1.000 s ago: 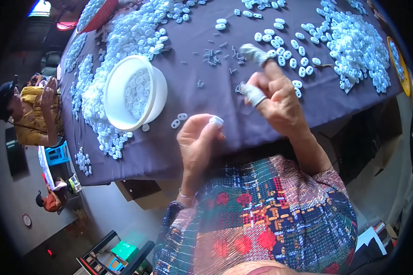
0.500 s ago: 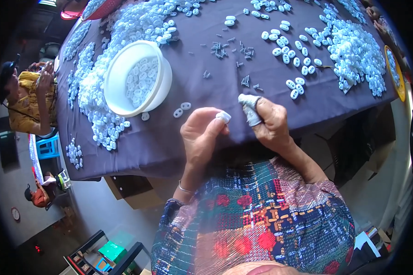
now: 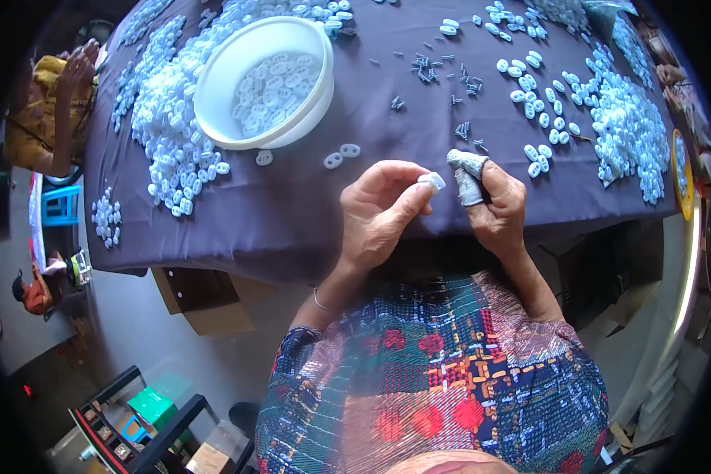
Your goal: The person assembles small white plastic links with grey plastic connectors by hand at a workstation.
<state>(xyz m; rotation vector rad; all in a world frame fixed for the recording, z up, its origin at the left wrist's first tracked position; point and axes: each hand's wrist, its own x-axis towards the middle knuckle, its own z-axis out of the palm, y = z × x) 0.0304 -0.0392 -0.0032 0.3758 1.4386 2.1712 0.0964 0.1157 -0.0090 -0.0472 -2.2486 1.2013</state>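
My left hand (image 3: pixel 383 207) pinches a small white oval plastic piece (image 3: pixel 432 182) between thumb and fingertips, above the near edge of the dark tablecloth. Just right of it, my right hand (image 3: pixel 495 201) is closed, with grey cloth finger covers (image 3: pixel 468 170) on its thumb and finger. Whether anything small sits in that grip is hidden. Two loose white two-holed pieces (image 3: pixel 342 156) lie beyond my left hand. Past my right hand are small dark screws (image 3: pixel 462 130), with more scattered farther back. A white tub (image 3: pixel 321 105) holding many such pieces stands to the left.
Large heaps of white pieces (image 3: pixel 170 118) cover the table's left side, and another heap (image 3: pixel 630 142) lies at right beside a yellow-rimmed tray (image 3: pixel 679 178). A person in yellow (image 3: pixel 43 118) sits at far left. Cardboard boxes (image 3: pixel 205 296) stand under the table.
The view has shifted, so the tub and screws appear farther right and higher. Both hands keep nearly the same pose; the white piece stays in my left fingertips.
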